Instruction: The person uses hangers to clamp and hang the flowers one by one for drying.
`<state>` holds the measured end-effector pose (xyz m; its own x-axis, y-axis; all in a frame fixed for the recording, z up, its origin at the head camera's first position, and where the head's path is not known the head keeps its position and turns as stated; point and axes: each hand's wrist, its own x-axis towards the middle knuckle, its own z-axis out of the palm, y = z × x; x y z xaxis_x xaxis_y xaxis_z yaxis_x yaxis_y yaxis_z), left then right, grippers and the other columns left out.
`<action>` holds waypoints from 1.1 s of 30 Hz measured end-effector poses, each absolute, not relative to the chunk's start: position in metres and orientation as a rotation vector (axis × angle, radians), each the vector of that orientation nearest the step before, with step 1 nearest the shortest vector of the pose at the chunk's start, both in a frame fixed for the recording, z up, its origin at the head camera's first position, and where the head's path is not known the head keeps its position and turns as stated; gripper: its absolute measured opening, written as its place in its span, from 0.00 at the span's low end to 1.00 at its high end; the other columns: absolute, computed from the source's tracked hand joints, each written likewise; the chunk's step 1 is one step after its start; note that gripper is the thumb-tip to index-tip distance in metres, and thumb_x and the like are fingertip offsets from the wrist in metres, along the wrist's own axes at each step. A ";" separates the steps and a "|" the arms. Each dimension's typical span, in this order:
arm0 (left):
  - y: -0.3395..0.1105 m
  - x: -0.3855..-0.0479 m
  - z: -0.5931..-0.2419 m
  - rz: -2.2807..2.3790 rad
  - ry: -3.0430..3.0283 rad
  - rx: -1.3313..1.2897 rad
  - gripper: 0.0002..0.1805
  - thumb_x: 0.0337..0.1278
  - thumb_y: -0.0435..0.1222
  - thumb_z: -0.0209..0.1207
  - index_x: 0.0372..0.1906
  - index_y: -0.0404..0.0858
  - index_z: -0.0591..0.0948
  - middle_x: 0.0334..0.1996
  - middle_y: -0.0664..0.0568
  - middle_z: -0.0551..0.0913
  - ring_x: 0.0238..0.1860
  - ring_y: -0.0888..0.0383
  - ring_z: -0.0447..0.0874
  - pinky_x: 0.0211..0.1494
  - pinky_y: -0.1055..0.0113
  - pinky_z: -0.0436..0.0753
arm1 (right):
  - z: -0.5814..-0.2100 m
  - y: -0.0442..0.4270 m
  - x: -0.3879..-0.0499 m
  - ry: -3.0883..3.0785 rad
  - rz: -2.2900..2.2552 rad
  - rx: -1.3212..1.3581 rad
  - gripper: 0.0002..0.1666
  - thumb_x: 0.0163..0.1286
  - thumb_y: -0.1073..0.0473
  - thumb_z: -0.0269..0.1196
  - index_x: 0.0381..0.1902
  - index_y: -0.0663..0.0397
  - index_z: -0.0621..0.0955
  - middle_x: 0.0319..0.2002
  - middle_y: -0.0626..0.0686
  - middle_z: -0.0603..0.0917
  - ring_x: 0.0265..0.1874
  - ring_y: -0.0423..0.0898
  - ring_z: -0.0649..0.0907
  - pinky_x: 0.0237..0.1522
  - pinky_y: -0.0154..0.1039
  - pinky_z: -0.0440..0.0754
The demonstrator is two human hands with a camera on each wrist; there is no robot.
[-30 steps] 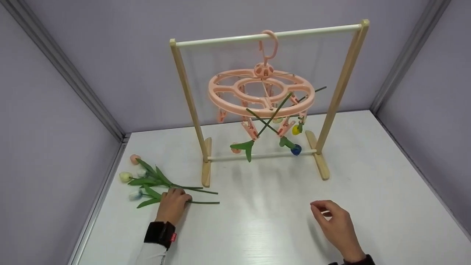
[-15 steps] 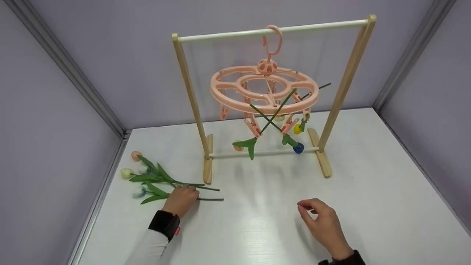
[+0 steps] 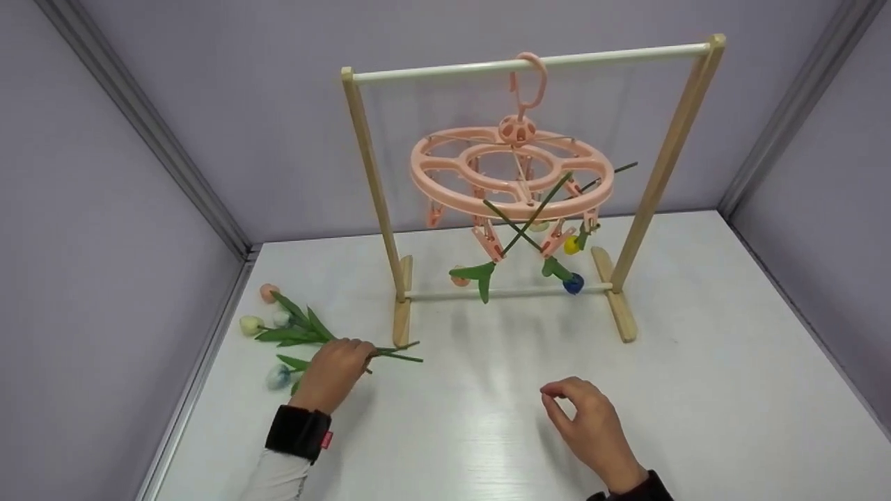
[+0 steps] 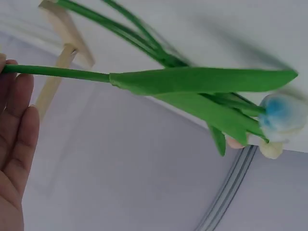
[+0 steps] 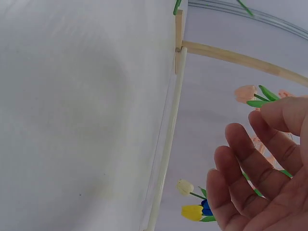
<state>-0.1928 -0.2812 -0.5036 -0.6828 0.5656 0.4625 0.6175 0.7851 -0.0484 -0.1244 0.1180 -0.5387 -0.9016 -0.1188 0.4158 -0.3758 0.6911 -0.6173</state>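
My left hand pinches the green stem of an artificial tulip with a blue-and-white bloom. In the left wrist view the stem runs from my fingertips to long green leaves, raised above the table. Just beyond this hand lie other tulips, with a pink bloom, a cream bloom and a pale bloom. My right hand hovers at the front right, fingers loosely curved around nothing. Behind both hands hangs a pink round clip hanger.
A wooden stand with a white top rail carries the hanger. Tulips hang head down from its clips, among them a blue one, a yellow one and a pink one. Pale walls enclose the white table.
My left hand has raised the blue-and-white tulip, whose stem now tilts beside the others. The right hand has drifted left, still holding nothing. The view has shifted slightly.
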 end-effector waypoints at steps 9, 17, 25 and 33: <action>-0.260 -0.155 -0.436 -0.616 -2.249 -0.656 0.16 0.42 0.22 0.74 0.39 0.37 0.84 0.32 0.53 0.85 0.33 0.60 0.84 0.33 0.67 0.82 | -0.533 0.114 -0.122 -2.516 1.078 0.420 0.12 0.60 0.68 0.73 0.36 0.45 0.86 0.35 0.35 0.83 0.37 0.36 0.81 0.39 0.39 0.82; -0.213 -0.134 -0.397 -1.221 -2.132 -0.578 0.13 0.52 0.25 0.70 0.41 0.39 0.83 0.34 0.50 0.86 0.35 0.59 0.86 0.41 0.72 0.82 | -0.512 0.105 -0.122 -2.392 1.120 0.538 0.14 0.59 0.69 0.72 0.38 0.45 0.86 0.36 0.35 0.83 0.37 0.35 0.81 0.38 0.36 0.81; -0.172 -0.124 -0.389 -1.629 -2.064 -0.632 0.09 0.58 0.27 0.67 0.42 0.37 0.81 0.36 0.49 0.85 0.37 0.55 0.85 0.43 0.66 0.83 | -0.480 0.086 -0.113 -2.293 1.257 0.640 0.13 0.63 0.65 0.71 0.41 0.39 0.86 0.38 0.35 0.83 0.39 0.37 0.83 0.41 0.33 0.81; -0.138 -0.122 -0.388 -1.743 -2.060 -0.696 0.08 0.59 0.32 0.68 0.40 0.38 0.80 0.35 0.53 0.83 0.36 0.55 0.85 0.43 0.63 0.84 | -0.459 0.066 -0.108 -2.185 1.338 0.755 0.15 0.62 0.61 0.72 0.45 0.41 0.85 0.41 0.38 0.84 0.42 0.39 0.83 0.45 0.34 0.80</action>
<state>-0.1217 -0.1379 -0.3884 -0.8167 0.1406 0.5597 0.5752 0.1212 0.8090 -0.1077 0.0658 -0.4587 -0.7404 -0.2104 0.6383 -0.6642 0.3743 -0.6471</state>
